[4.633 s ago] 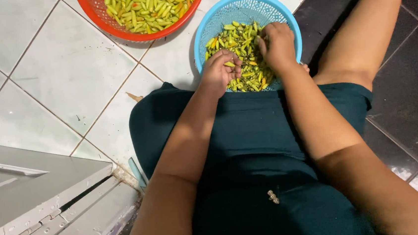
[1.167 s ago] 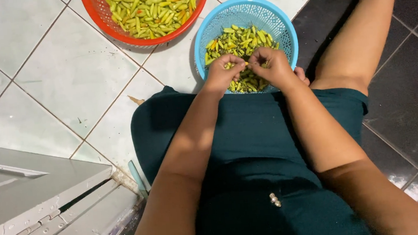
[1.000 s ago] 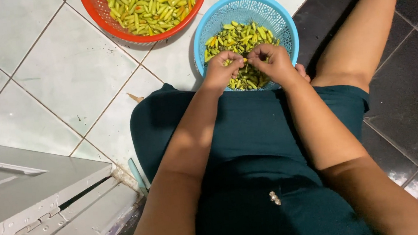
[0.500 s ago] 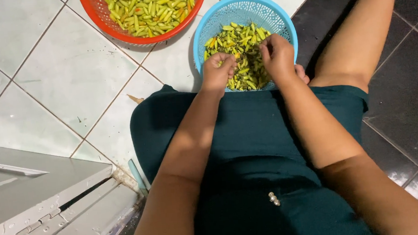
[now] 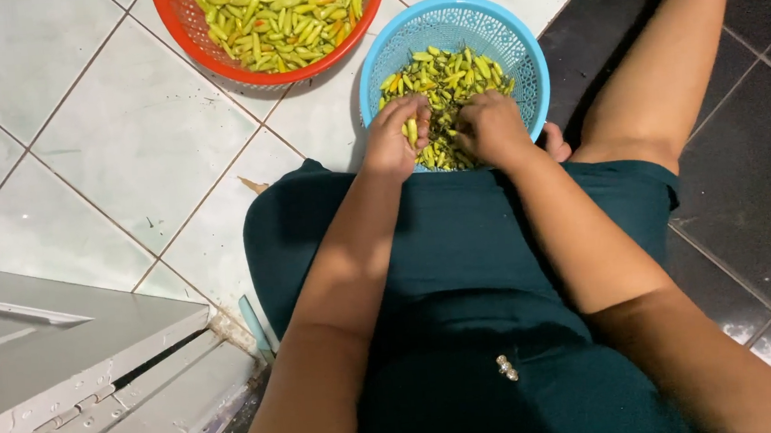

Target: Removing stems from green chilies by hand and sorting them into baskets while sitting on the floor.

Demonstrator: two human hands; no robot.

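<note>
— Well, start at the grip: what do the hands have hold of?

— Both are down in the blue basket [image 5: 519, 50]. The left hand [image 5: 395, 138] has its fingers curled, with one yellow-green chili [image 5: 412, 133] showing between them, so it looks closed on that pod. The right hand [image 5: 489, 128] is bunched knuckles-up over the heap; whether it pinches anything underneath I cannot tell.

— And the chilies themselves?

— Small green and yellow ones, a mound of them [image 5: 448, 74] filling the near half of the blue basket, right under both hands. That basket sits on the pale floor tiles [image 5: 75, 113], touching the edge of the person's dark green skirt [image 5: 463, 265].

— Anything beyond it?

— A red basket [image 5: 208, 61] just beside the blue one, further out and to the left, holding a larger lot of green chilies [image 5: 282, 14] with a few orange ones. A bare leg [image 5: 667, 66] stretches over dark tiles on the right; a grey hinged panel [image 5: 58, 361] lies near left.

— How far along would you say?

— Hard to judge. Both baskets are well filled, so plenty of sorting seems left, and I can't see which pile is the finished one.
</note>
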